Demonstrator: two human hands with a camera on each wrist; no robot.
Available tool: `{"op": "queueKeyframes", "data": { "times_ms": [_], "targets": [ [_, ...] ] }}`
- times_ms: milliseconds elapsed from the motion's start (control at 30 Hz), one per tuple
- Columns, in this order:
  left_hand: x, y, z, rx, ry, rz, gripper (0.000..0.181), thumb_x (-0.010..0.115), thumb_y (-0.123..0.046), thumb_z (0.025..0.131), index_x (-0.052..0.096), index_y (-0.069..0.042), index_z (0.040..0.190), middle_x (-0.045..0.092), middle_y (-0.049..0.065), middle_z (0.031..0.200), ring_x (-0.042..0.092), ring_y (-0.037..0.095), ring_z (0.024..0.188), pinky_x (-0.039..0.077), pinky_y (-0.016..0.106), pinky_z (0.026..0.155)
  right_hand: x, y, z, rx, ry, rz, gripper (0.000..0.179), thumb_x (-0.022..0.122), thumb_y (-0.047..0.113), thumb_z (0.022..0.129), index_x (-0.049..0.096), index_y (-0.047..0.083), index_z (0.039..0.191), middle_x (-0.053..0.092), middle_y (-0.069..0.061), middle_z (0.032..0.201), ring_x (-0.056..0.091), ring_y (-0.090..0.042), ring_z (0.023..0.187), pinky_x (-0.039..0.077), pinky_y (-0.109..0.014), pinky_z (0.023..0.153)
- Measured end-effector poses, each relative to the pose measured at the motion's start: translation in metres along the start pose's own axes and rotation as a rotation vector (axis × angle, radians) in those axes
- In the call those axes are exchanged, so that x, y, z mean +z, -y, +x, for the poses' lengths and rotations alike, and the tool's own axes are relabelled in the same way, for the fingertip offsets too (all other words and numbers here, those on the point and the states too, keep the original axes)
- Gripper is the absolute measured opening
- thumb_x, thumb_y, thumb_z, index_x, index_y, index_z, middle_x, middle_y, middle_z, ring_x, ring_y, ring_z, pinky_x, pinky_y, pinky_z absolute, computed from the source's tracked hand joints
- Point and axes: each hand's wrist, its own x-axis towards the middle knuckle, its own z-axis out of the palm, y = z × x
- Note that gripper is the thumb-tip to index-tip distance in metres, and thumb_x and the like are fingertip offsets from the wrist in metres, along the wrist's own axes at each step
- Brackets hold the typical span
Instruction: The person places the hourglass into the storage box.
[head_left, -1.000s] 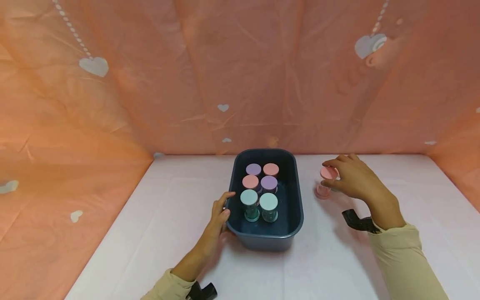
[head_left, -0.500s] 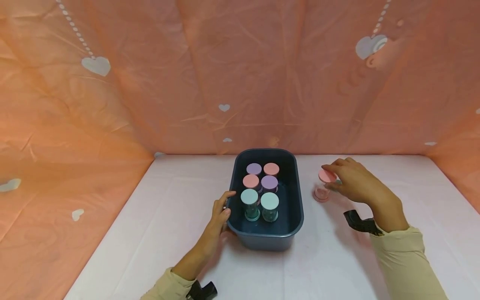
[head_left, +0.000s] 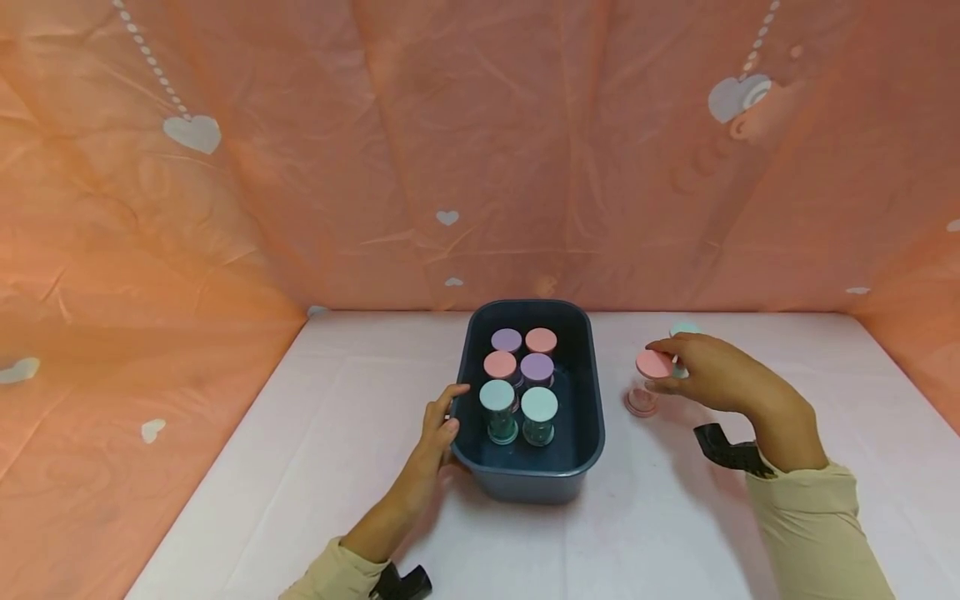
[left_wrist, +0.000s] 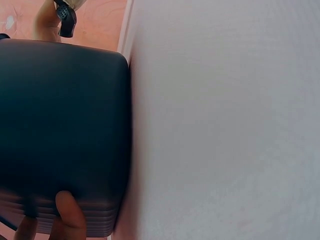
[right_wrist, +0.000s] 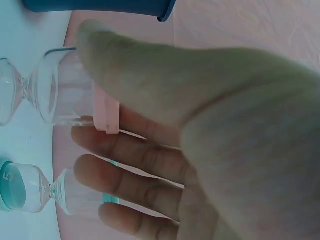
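Note:
My right hand pinches an upright sand timer by its pink cap, to the right of the bin. In the right wrist view the thumb and fingers lie on either side of that cap, with the clear glass bulbs showing beyond. A teal-capped sand timer stands behind it, partly hidden by the hand in the head view. My left hand grips the left side of a dark blue bin, one finger at the rim and the thumb against the outer wall.
Inside the bin stand several sand timers: two with mint caps, two with purple caps and two with pink caps. A white cloth covers the table. An orange-pink sheet with hearts rises behind and at the sides.
My right hand has drawn the pink-capped sand timer slightly toward me. The teal cap behind it has come into view above the hand. The left hand and bin stay put.

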Motion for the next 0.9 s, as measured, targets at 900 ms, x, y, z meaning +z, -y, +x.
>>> {"op": "queueKeyframes", "data": {
  "times_ms": [900],
  "targets": [
    [-0.001,-0.001,0.001,0.005,-0.002,0.005,0.055,0.027,-0.049,0.101,0.025,-0.031,0.153,0.012,0.005,0.158,0.018,0.044,0.147,0.023,0.072,0.111,-0.001,0.009,-0.01,0.075,-0.024,0.024,0.035,0.078,0.038,0.083,0.071,0.014,0.108,0.065,0.003,0.099,0.061,-0.016,0.09,0.048,-0.038,0.082]
  ]
}}
